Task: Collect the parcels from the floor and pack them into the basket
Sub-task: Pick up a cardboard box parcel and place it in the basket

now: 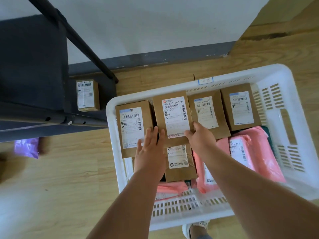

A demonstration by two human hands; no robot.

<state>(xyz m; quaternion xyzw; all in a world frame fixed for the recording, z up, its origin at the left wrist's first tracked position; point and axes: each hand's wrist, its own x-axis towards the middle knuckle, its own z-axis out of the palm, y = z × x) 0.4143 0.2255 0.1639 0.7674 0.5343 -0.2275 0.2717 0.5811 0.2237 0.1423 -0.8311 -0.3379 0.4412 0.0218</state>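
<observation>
1. Head view looks down on a white slotted basket (111,135) standing on the wooden floor (69,169).
2. A brown cardboard parcel (172,114) lies flat in the basket, second from the left in a row of four boxes along the far edge. Its long axis runs from the near edge toward the far edge. The white label faces up, with its printed top toward the far edge.
3. The left box (133,125), third box (207,112) and right box (241,107) lie the same way, labels up, each just beside the next.
4. Left hand (150,147): the arm reaches in over the near edge, palm down. The straight, slightly spread fingers rest where the parcel's left side meets the left box.
5. Right hand (200,138): it pinches the parcel's near right corner, with the thumb on the label. The other fingers are hidden at the right side.
6. The hands are apart, one at each side of the parcel's near end.
7. A smaller box (179,163) lies below the parcel's near end, with pink mailers (248,152) toward the right edge.
8. On the floor beyond the basket's left edge, another labelled box (88,95) sits under a black frame (72,31). A purple bag (26,147) lies further left.
</observation>
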